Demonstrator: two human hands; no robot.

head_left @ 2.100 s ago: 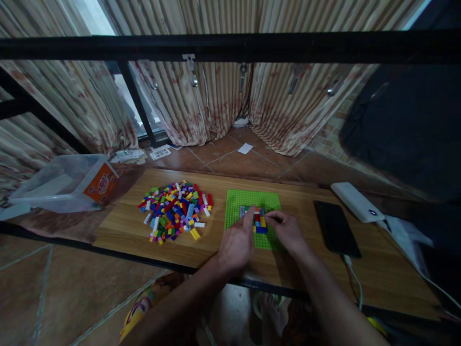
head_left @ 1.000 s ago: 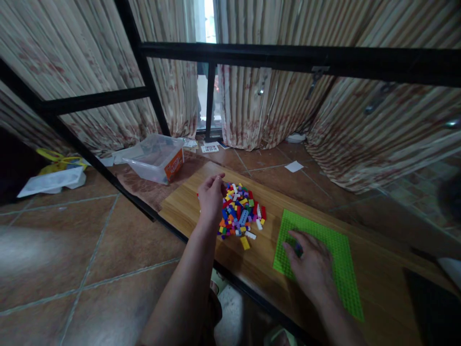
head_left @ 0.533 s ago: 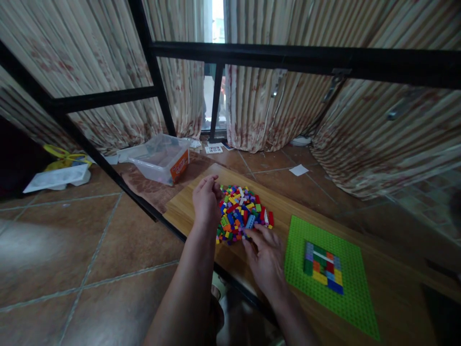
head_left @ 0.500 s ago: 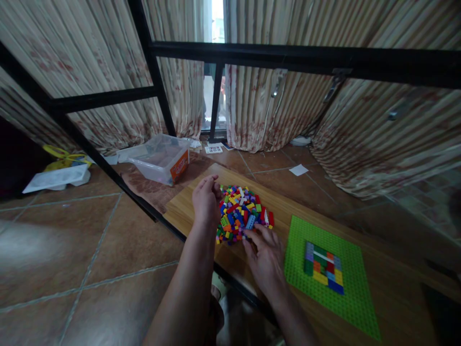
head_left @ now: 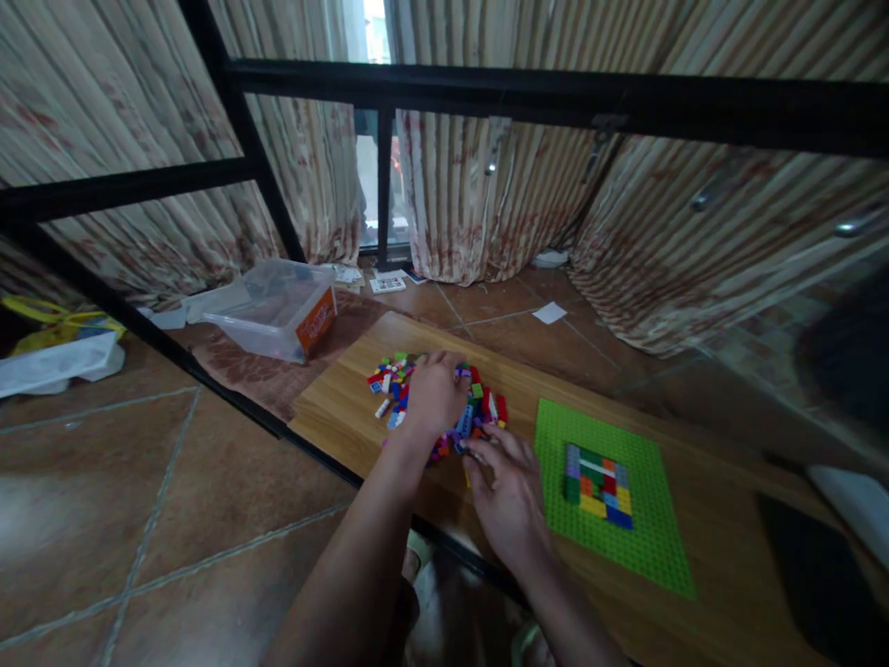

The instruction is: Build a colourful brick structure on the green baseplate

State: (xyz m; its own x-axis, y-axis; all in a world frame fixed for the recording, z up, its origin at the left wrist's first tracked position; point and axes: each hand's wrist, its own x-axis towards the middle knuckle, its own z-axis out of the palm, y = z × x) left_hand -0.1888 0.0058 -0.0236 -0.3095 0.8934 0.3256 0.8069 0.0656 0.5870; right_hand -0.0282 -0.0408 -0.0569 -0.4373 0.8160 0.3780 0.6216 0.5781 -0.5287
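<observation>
A pile of small multicoloured toy building bricks [head_left: 401,377] lies on a wooden tabletop [head_left: 333,394]. My left hand [head_left: 437,394] rests over the middle of this pile, fingers bent down among the bricks and their tips partly hidden. At the near right edge of the pile is my right hand [head_left: 510,486], its thumb and fingers curved but apart, the tips touching bricks. Close to those tips lies a light blue brick [head_left: 465,421]. Right of my right hand, a green baseplate [head_left: 657,533] carries a flat block of coloured bricks [head_left: 598,486].
A clear plastic box [head_left: 268,310] with an orange label stands on a mat beyond the table's left end. A black metal frame [head_left: 486,85] crosses in front of striped curtains [head_left: 458,204]. A dark flat object [head_left: 806,565] lies at the table's right.
My left hand has moved right and down onto the pile, uncovering bricks on its left side. My right hand stays at the pile's near edge. The view has turned slightly right.
</observation>
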